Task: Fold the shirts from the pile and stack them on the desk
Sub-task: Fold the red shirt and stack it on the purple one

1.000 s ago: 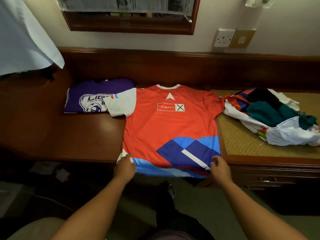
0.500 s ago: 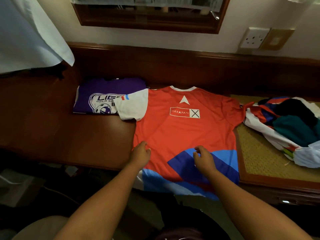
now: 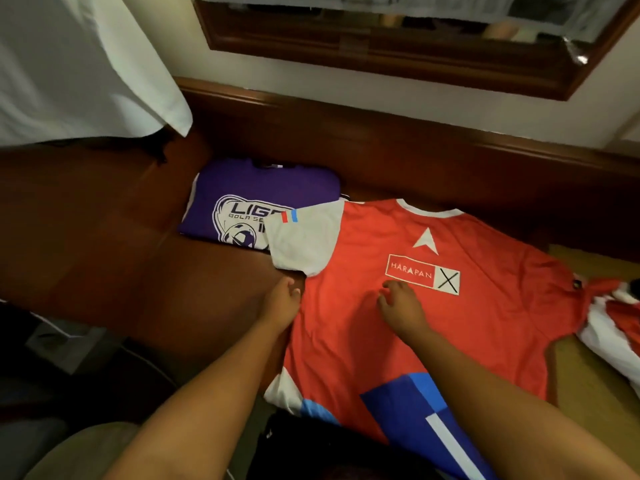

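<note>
Pile [image 3: 613,323] cut off at right edge, only red and white cloth showing; purple shirt [image 3: 256,199] print partly covered by the red shirt's white sleeve. Dark wood tabletop [image 3: 104,244] against a wall, mirror frame [image 3: 381,57] above, white cloth [image 3: 76,64] hanging top left. Red shirt [image 3: 433,323] lies flat, hem over the front edge. Left hand [image 3: 280,303] at its left side seam below the sleeve, fingers curled, grip unclear. Right hand [image 3: 401,303] on the chest, fingers curled against the fabric, grip unclear too.
</note>
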A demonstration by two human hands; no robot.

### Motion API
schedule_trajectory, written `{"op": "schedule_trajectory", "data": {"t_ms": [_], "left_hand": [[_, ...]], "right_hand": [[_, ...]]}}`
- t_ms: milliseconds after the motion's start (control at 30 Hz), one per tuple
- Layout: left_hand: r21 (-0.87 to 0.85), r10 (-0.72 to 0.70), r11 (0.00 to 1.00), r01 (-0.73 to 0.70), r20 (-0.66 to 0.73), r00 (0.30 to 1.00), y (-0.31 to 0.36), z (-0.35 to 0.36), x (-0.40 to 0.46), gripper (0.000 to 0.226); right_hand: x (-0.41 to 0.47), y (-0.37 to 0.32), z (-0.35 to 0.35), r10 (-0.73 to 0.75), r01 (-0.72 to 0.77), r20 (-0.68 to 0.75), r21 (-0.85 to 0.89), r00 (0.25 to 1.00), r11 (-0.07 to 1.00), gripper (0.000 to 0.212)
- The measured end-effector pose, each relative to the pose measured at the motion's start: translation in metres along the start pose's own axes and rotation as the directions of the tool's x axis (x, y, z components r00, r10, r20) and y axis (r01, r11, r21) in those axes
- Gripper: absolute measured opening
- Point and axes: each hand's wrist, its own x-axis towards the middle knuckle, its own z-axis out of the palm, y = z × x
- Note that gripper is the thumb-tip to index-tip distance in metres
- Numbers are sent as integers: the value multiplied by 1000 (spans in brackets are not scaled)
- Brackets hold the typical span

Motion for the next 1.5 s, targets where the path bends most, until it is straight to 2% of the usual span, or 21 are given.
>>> {"op": "schedule_trajectory", "data": {"t_ms": [100,200,267,333,467,533,700,767,833,933,967,1033,1133,1200,1267,1333,1433,1500], "left_hand": [[-108,-134,986,128,-49,990,-1,-12,26,24],[-223,-299,932,285,-34,954,-2,-24,49,25],[-325,-407,861,392,25,913,-3,-29,60,29],[-485,-484,728,484,136,864,-1,-31,68,27],[-750,-521,350,562,343,782,6,-29,90,18],[-783,-518,226,579,407,752,9,-30,98,16],[-780,-520,107,617,485,703,8,-26,108,7],[-776,-528,94,624,492,692,7,-29,108,13],[-776,-530,101,623,488,693,5,-32,109,15],[-782,-509,186,595,441,739,9,-38,102,13],[-786,-491,253,564,398,775,12,-38,99,10],[-755,-431,459,469,272,860,22,-37,91,5],[-581,-290,763,285,87,953,40,-28,76,10],[-465,-150,875,136,7,989,55,-17,67,15],[-405,11,914,-24,-35,999,70,1,57,23],[-358,158,924,-134,41,987,81,22,49,32],[-173,260,962,-214,316,912,87,42,43,30],[-53,312,949,-312,329,891,86,42,51,21]], "right_hand": [[35,-28,-1,-75,76,19,-23,997,997,35],[71,-64,-1,-139,141,50,-46,989,989,37],[96,-89,2,-185,190,77,-71,980,979,38],[123,-116,6,-231,238,90,-87,969,967,37],[164,-170,20,-286,302,125,-136,950,944,37],[181,-191,30,-307,331,162,-156,938,931,38],[212,-225,57,-279,371,329,-260,902,892,47],[216,-230,64,-247,393,391,-357,887,847,49],[217,-231,64,-242,407,400,-405,884,819,41],[216,-221,55,-239,361,347,-350,907,864,32],[215,-216,50,-232,335,330,-302,915,892,29],[212,-202,36,-228,286,280,-190,933,939,22],[205,-173,6,-283,290,178,-9,942,957,12],[192,-150,-18,-266,236,139,203,954,950,12],[175,-128,-44,-200,110,155,454,967,884,19],[161,-103,-63,-84,-33,179,568,980,822,22],[143,-61,-73,172,-219,136,648,976,729,34],[128,-34,-65,334,-300,82,669,939,680,33]]}}
